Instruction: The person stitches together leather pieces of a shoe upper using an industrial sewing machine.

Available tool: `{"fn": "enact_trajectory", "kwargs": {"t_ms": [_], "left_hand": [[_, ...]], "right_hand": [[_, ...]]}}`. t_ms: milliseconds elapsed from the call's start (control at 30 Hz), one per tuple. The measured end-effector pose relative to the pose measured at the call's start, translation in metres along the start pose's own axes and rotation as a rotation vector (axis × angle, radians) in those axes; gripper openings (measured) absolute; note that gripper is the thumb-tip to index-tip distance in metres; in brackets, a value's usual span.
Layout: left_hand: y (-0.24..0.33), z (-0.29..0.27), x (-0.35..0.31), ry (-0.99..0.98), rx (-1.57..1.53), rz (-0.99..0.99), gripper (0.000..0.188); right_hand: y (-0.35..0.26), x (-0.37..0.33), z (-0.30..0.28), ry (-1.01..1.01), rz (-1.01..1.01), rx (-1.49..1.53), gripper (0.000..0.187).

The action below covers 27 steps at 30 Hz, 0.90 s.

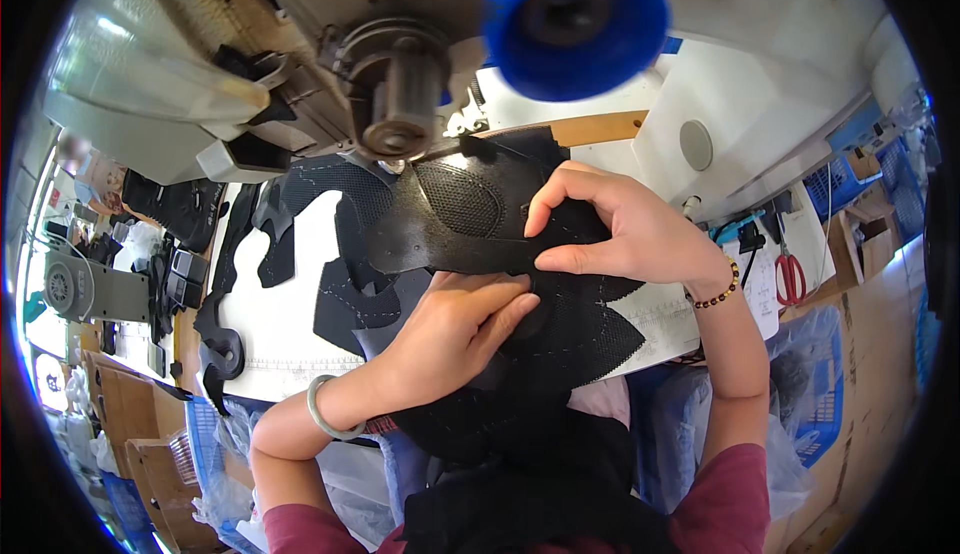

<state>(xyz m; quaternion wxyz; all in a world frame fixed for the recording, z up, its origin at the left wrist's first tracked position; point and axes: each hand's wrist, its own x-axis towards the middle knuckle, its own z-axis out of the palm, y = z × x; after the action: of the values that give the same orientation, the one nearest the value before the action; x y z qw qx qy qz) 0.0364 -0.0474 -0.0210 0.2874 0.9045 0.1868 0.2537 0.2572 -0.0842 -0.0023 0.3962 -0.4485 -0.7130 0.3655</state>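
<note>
The black mesh piece (470,219) lies on the white table (290,339) under the sewing machine head (395,104). The left hand (455,329) presses it flat with closed fingers; the right hand (620,229) pinches its edge. I think both layers must stay aligned and flat, fingers away from the needle.

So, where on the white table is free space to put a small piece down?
A bare white patch lies between the black strip and the cut pieces. Around both hands under the sewing machine it is crowded.
</note>
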Motion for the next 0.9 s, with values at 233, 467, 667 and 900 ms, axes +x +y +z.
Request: {"fn": "enact_trajectory", "kwargs": {"t_ms": [233,467,667,900], "left_hand": [[0.007,0.006,0.005,-0.081,-0.270,-0.340,0.017],[0.010,0.007,0.006,-0.032,-0.197,-0.266,0.017],[0.011,0.010,0.007,0.028,-0.187,-0.193,0.016],[0.012,0.008,0.002,0.057,-0.274,-0.165,0.014]], "right_hand": [[0.000,-0.003,-0.001,0.037,-0.003,-0.208,0.020],[0.010,-0.001,0.001,0.031,-0.037,-0.101,0.020],[0.013,0.003,0.011,0.231,-0.132,0.263,0.029],[0.014,0.010,0.001,-0.087,0.406,0.566,0.041]]}}
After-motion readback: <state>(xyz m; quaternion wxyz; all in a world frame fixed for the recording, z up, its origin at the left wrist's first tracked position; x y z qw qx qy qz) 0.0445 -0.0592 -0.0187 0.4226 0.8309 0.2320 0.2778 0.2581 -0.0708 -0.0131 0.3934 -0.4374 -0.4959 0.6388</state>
